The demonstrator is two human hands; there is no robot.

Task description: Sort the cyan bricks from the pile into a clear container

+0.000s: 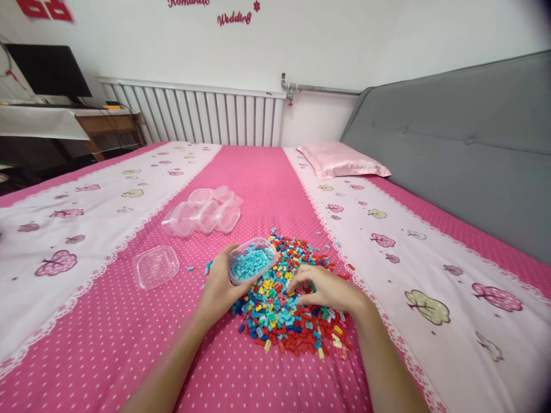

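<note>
Bricks, light blue, lie in a clear tub at ten o'clock of the mixed pile; the left hand's grip wraps it, presumably to steady it. At three o'clock the right hand hangs half-curled over the pile; any pinched brick is unclear.

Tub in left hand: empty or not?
Not empty: the clear tub in the left hand shows many light-blue bricks inside.
</note>
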